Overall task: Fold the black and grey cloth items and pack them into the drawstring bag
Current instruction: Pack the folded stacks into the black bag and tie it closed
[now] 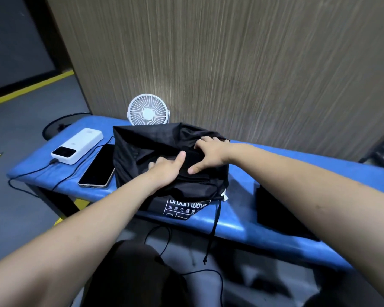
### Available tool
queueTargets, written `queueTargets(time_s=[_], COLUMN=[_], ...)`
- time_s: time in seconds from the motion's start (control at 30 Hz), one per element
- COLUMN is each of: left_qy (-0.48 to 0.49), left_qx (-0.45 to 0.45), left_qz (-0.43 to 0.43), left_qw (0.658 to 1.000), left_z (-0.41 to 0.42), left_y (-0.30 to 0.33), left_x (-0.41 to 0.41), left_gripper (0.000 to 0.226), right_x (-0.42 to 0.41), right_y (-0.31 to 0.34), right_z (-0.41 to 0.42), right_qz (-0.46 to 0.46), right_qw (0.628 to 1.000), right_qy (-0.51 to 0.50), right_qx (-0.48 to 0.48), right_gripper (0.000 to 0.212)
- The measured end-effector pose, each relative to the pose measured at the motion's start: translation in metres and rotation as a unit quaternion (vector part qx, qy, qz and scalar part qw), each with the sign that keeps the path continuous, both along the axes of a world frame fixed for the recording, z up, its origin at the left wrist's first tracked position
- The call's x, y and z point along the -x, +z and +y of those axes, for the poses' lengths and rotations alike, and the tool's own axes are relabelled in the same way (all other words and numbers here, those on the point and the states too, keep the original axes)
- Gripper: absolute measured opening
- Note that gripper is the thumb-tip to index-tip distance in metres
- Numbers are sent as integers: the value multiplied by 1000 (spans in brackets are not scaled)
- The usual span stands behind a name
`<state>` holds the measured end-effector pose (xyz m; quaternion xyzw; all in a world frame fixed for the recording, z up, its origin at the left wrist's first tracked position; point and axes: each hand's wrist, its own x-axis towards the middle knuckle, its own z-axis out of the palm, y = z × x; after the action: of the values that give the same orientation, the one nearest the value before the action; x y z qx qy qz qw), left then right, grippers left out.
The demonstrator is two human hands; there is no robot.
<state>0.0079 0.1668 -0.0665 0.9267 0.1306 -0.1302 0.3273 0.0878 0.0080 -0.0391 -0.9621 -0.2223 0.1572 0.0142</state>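
Observation:
A black drawstring bag (142, 142) with white print lies on the blue bench (264, 220), its mouth open toward me and its cord (214, 229) hanging over the front edge. Both hands meet at the mouth on a folded black cloth (192, 161). My left hand (166, 171) grips the cloth from the left, thumb raised on top. My right hand (211, 154) holds its right side, fingers spread over it and thumb underneath near the front. Another black cloth (275, 213) lies flat on the bench to the right, partly hidden by my right forearm.
Left of the bag lie a dark phone (99, 167) and a white power bank (78, 145) with a black cable trailing off the bench. A small white fan (148, 113) stands behind the bag against the wood-grain wall. Grey floor with yellow lines lies to the left.

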Motion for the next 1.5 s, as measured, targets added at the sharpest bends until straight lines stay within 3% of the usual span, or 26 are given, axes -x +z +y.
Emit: queueTargets(time_s=[0.13, 0.23, 0.37, 0.6, 0.73, 0.9, 0.97, 1.03, 1.13, 1.33, 1.5], left_qy=[-82, -135, -155, -80, -101, -148, -181, -198, -187, -187, -192], left_qx=[-87, -100, -73, 14, 67, -173, -236, -264, -293, -291, -278], left_qz=[25, 8, -16, -14, 32, -67, -56, 40, 116, 131, 133], left_qw=[993, 986, 985, 997, 992, 971, 953, 943, 930, 929, 932], left_z=[0, -5, 1, 9, 27, 36, 34, 34, 37, 36, 38], left_y=[0, 3, 3, -15, -8, -17, -16, -14, -17, -19, -15], left_x=[8, 20, 22, 15, 12, -5, -9, -12, -19, -19, -15], left_gripper=[82, 67, 56, 76, 57, 41, 54, 79, 81, 79, 78], right_x=[-8, -10, -1, 21, 21, 26, 28, 29, 26, 26, 22], right_y=[2, 5, 8, 3, 4, 7, 8, 9, 9, 13, 11], right_z=[-2, -5, -1, 14, 27, 44, 51, 56, 54, 34, 8], right_qz=[-7, 22, -28, -47, -37, -41, -40, -33, -17, 0, 9], right_qw=[998, 997, 997, 986, 987, 982, 981, 981, 982, 980, 988], right_qy=[-15, -19, 46, 154, 141, 144, 139, 126, 110, 89, 64], right_qx=[66, 68, 47, 33, 71, 113, 130, 141, 152, 179, 138], right_gripper=[113, 113, 102, 84, 72, 63, 66, 68, 69, 64, 52])
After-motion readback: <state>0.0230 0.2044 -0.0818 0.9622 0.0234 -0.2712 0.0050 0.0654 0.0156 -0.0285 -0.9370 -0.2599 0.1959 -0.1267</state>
